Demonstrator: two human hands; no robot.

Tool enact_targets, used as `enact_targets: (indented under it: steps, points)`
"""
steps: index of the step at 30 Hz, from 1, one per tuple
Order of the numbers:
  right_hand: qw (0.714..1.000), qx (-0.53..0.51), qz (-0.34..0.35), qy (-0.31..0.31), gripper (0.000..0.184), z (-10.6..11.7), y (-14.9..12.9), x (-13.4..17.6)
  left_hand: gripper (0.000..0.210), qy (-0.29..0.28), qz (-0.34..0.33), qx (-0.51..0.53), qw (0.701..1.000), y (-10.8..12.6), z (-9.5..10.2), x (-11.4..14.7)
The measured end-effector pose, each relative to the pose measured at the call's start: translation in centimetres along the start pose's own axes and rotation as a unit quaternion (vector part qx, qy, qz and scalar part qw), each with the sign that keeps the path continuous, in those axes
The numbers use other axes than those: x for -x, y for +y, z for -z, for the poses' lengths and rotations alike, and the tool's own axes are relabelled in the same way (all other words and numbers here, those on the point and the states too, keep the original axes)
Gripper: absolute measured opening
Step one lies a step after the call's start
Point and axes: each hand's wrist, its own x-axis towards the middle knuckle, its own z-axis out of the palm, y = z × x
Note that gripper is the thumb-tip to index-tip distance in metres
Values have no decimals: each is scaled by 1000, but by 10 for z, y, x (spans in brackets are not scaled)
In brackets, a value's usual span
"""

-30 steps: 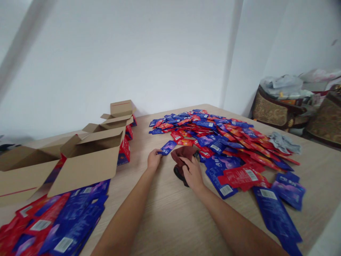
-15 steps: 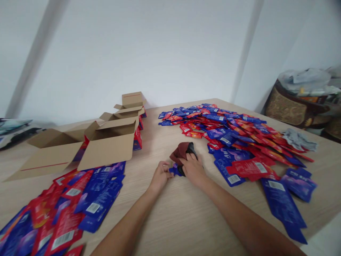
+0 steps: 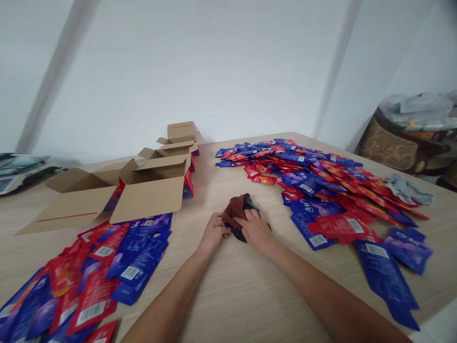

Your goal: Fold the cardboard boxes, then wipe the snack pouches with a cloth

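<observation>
A crumpled brown and black cloth lies at the middle of the table. My right hand presses on it with the fingers bent into its dark side. My left hand is at the cloth's left edge, fingertips pinched together. Only a sliver of a blue pouch shows by those fingers; the cloth covers the rest. To the right spreads a large heap of red and blue pouches. At the lower left lies a smaller pile of the same pouches.
Several opened cardboard boxes stand in a row at the left, flaps out. A grey cloth rests at the right end of the heap. Beyond the table's right edge is a patterned chair with plastic bags on it.
The brown cloth has shifted slightly left and now covers most of the blue pouch that showed beside my left hand. The whole view has turned a little to the left.
</observation>
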Motion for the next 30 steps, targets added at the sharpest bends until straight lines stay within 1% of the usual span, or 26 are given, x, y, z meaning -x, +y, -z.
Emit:
enact_targets:
  steps: [3,5,7,9,10,12,13,14,15,16,17,18,19,20,21,22,23,25,26,27,30]
  points:
    - [993,37,-113,-1,41,-1,27,-8,40,-22,-8,-47,999,0,4,-1]
    - [986,57,-157,0,40,-1,46,-12,36,-46,-50,-109,992,1,7,0]
    - [985,58,-164,6,39,-3,58,-12,41,-59,-124,-195,971,2,8,2]
    - [985,39,-165,21,39,-6,63,-12,48,-53,-204,-293,933,3,9,5]
    - [985,23,-169,31,40,-8,64,-11,49,-43,-234,-338,911,4,9,7]
    - [981,-28,-178,68,42,-9,67,-11,39,-16,-273,-396,877,6,8,10]
    - [976,-62,-183,96,43,-8,69,-10,31,1,-283,-402,871,7,7,11]
    - [968,-99,-187,132,44,-6,70,-10,25,21,-286,-390,875,8,6,11]
    - [957,-132,-191,171,46,-3,70,-9,23,38,-278,-362,889,9,4,10]
    - [946,-157,-193,210,48,1,69,-7,26,49,-257,-316,912,9,1,9]
    - [937,-170,-189,241,48,5,66,-5,30,49,-221,-254,940,9,-2,8]
    - [934,-173,-176,259,49,9,60,-3,32,37,-173,-184,967,9,-6,7]
    - [939,-166,-154,260,49,11,52,0,33,13,-119,-118,986,8,-10,6]
    - [951,-153,-122,241,50,13,42,2,32,-16,-67,-64,996,7,-14,6]
    - [966,-135,-84,204,51,13,31,5,31,-39,-24,-28,999,5,-17,6]
    - [980,-114,-44,155,53,12,19,7,28,-52,5,-11,999,4,-19,6]
    - [991,-91,-5,97,54,10,9,8,25,-55,25,-9,998,3,-21,7]
    - [998,-47,33,12,55,5,-3,6,20,-53,54,-25,997,3,-21,9]
    - [999,-25,32,-15,54,3,-4,4,18,-55,66,-32,996,5,-20,10]
    - [999,-5,16,-30,52,1,0,1,17,-62,76,-38,994,6,-18,12]
    - [995,44,-79,-44,45,2,30,-10,14,-86,103,-43,990,11,-11,14]
